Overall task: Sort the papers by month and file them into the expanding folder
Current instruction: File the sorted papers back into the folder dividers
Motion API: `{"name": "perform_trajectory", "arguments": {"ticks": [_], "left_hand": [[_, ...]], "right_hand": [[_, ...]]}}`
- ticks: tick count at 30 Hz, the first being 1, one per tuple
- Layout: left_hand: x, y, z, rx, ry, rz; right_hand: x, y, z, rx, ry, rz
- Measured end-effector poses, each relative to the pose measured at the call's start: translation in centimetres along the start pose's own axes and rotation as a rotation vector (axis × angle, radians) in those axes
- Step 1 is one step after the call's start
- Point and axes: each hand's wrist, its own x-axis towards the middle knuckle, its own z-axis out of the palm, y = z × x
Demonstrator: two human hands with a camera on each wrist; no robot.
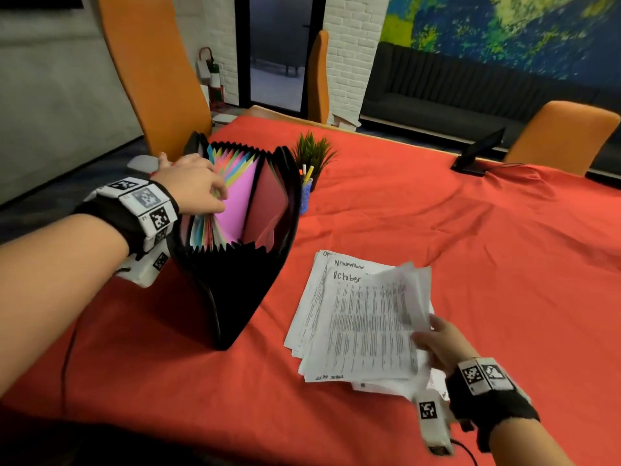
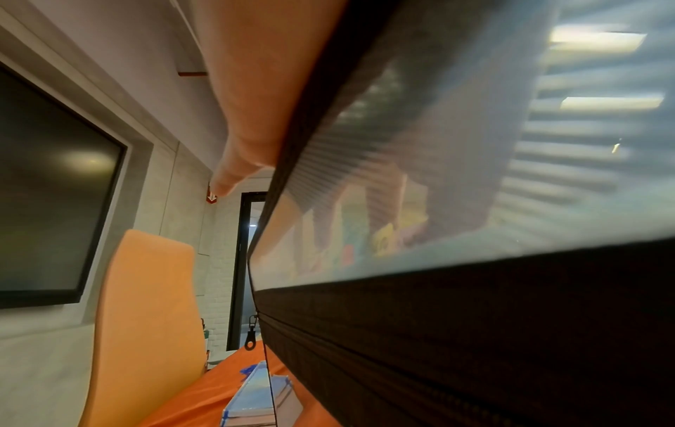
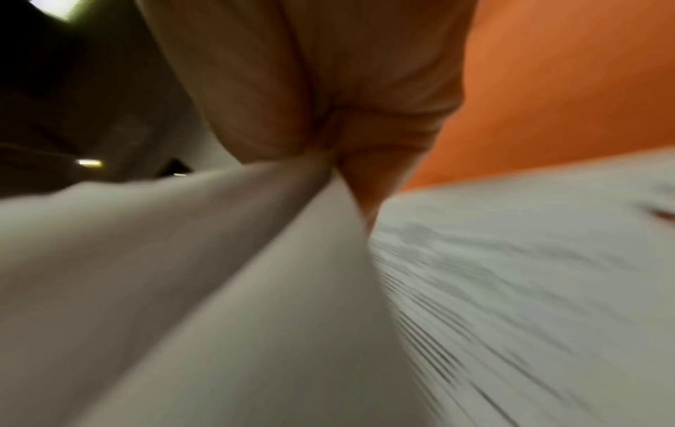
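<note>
My left hand is in the top of the expanding folder, fingers curled over the coloured dividers, holding a pocket apart; the folder stands upright and fanned open at the left of the counter, which has a red cloth over it. My right hand pinches the right edge of the top sheet of the paper stack, lifting it so it curls off the pile; the stack lies flat just right of the folder, apart from it. Handwritten headers read "October" on the top sheets, something like "November" below, the next one cut off. Handling: single sheets are light and floppy, they'll buckle if pushed from one corner, so I'd hold near the middle of a long edge and feed the short edge straight down into the pocket. The folder's gusset is soft and will probably close up without a hand holding it. Hard to tell: which month tab my left fingers are at, as no labels are readable; how many sheets I've actually pinched, since the right wrist view is just blur. The left wrist view only shows the folder's side wall and a zip pull. A potted plant and pen cup sit behind the folder.
</note>
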Motion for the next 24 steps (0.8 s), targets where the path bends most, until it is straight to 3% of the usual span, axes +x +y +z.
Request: {"name": "perform_trajectory", "arguments": {"ticks": [5,7,11,16,24], "left_hand": [[-0.2,-0.2,-0.1,-0.040,-0.031,0.015],[-0.4,-0.3,-0.2,-0.038,-0.043,0.007],[-0.7,-0.4,-0.3,-0.035,-0.052,-0.014],[-0.9,-0.6,-0.4,-0.029,-0.051,0.015],[-0.7,-0.9,-0.3,-0.037,-0.075,0.029]], "right_hand": [[-3.6,-13.2,-4.0,-0.446,0.440,-0.551],[-5.4,-18.7,-5.4,-0.414,0.562,-0.690],[-7.2,-27.3,-4.6,-0.461,0.676,-0.818],[-8.9,-33.0,1.9,-0.650,0.569,-0.875],[-9.5,-34.9,10.1,-0.957,0.285,-0.800]]}}
